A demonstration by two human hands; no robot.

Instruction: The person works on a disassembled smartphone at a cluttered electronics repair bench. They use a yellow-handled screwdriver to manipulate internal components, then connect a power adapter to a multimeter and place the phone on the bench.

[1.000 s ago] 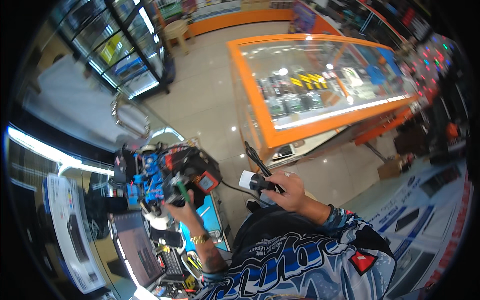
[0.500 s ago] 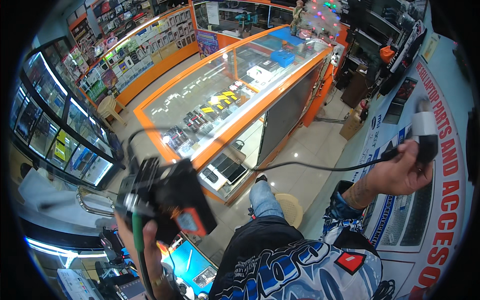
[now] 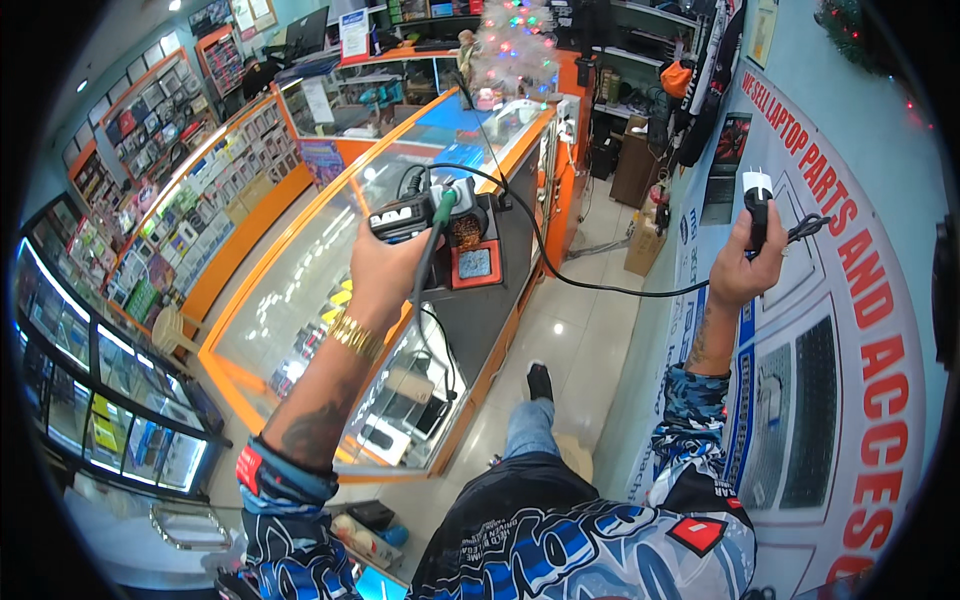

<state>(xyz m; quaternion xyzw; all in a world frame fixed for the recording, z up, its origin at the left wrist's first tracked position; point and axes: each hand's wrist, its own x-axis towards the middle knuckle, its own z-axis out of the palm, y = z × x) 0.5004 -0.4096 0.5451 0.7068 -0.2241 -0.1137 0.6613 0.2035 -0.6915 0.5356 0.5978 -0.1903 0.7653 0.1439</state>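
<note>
My left hand (image 3: 388,272) is raised over the glass counter, closed on a black soldering station (image 3: 398,222); its fingers are mostly hidden behind the body. On the station sit a green-handled soldering iron (image 3: 444,208), a nest of brass wool (image 3: 466,234) and a red tray with a bluish sponge (image 3: 475,264). A black power cord (image 3: 600,289) runs from it across to my right side. There my right hand (image 3: 746,268) is closed on a black power plug (image 3: 760,208), held upright, with a white end piece on top. The plug is in front of the banner, apart from any socket.
An orange-edged glass display counter (image 3: 235,350) with phones and boxes stands ahead. Along the right wall hangs a large printed banner (image 3: 870,330). A lit white tree (image 3: 515,50) stands at the far counter end, a cardboard box (image 3: 645,245) on the tiled floor, glass cabinets (image 3: 110,400) at left.
My left hand has carried the soldering station up and forward from the lower left to over the counter. The plug in my right hand appears farther left and higher. The view has turned right.
</note>
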